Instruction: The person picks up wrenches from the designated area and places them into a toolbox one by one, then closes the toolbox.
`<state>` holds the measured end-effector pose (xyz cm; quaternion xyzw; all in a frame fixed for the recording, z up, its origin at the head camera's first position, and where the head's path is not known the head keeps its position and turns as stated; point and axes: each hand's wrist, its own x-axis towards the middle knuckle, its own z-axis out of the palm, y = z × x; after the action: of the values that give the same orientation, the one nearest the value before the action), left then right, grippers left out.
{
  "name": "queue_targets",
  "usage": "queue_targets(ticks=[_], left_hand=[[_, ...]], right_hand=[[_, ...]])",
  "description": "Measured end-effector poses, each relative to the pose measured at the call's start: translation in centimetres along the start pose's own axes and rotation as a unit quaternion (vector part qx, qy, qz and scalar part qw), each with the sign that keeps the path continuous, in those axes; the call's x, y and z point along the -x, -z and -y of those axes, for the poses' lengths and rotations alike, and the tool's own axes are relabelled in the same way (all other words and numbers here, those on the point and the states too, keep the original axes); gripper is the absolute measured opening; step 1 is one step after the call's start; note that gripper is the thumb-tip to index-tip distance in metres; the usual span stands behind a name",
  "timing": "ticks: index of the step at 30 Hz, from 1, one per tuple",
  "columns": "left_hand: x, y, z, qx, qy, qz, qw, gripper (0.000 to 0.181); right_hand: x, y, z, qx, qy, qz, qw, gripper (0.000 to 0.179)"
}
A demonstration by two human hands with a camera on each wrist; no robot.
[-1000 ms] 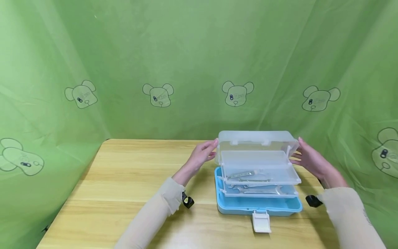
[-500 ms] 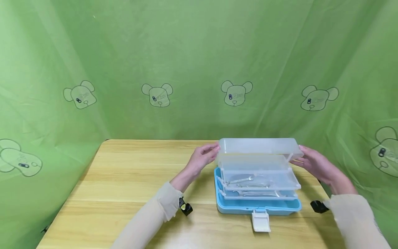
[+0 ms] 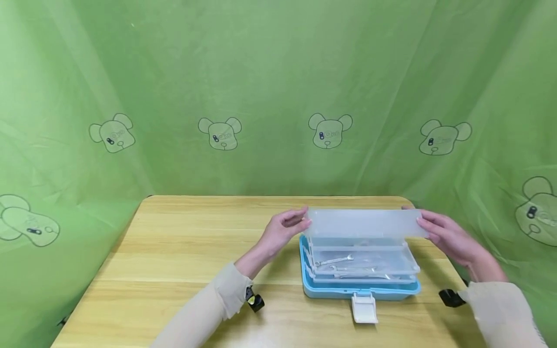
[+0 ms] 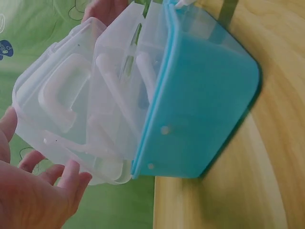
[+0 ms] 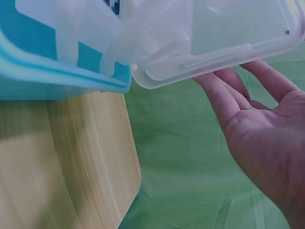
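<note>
A toolbox with a blue base (image 3: 324, 293) stands at the right of the table, its translucent lid (image 3: 365, 223) raised and leaning forward over the trays. My left hand (image 3: 280, 231) holds the lid's left end, thumb in front and fingers farther back. At the other end my right hand (image 3: 450, 241) holds the lid between thumb and fingers. Under it, two clear trays (image 3: 398, 258) are stepped out on link arms (image 4: 116, 95), partly folded. Several wrenches (image 3: 335, 261) lie in them. The white latch (image 3: 364, 309) hangs down at the front.
The wooden table (image 3: 187, 241) extends to the left of the toolbox. A green curtain (image 3: 270, 87) printed with bear heads hangs behind and at both sides. Black straps (image 3: 256, 300) sit at both sleeve cuffs.
Both hands have swung the lid forward and down from its more upright position. The trays have sunk and folded back toward the base with it.
</note>
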<state>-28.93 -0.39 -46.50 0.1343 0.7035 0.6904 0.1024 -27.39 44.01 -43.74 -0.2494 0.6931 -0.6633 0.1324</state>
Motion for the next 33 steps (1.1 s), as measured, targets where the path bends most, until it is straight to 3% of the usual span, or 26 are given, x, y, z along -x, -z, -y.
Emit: queue_targets(ticks=[6, 16, 21, 33], left_hand=[[0.8, 0.0, 0.5, -0.006, -0.014, 0.008, 0.9998, 0.051], [1.9, 0.0, 1.2, -0.021, -0.033, 0.034, 0.9986, 0.051], [2.5, -0.1, 1.8, -0.008, -0.026, 0.043, 0.9987, 0.052], [3.5, -0.6, 2.4, 0.079, 0.000, 0.062, 0.9950, 0.061]], right_hand=[[0.5, -0.3, -0.1, 0.085, -0.008, -0.014, 0.9963, 0.047], [2.1, -1.1, -0.2, 0.165, -0.041, -0.046, 0.9844, 0.051], [2.7, -1.1, -1.1, 0.138, -0.017, -0.042, 0.9894, 0.052], [3.9, -1.9, -1.7, 0.082, 0.006, -0.034, 0.9960, 0.068]])
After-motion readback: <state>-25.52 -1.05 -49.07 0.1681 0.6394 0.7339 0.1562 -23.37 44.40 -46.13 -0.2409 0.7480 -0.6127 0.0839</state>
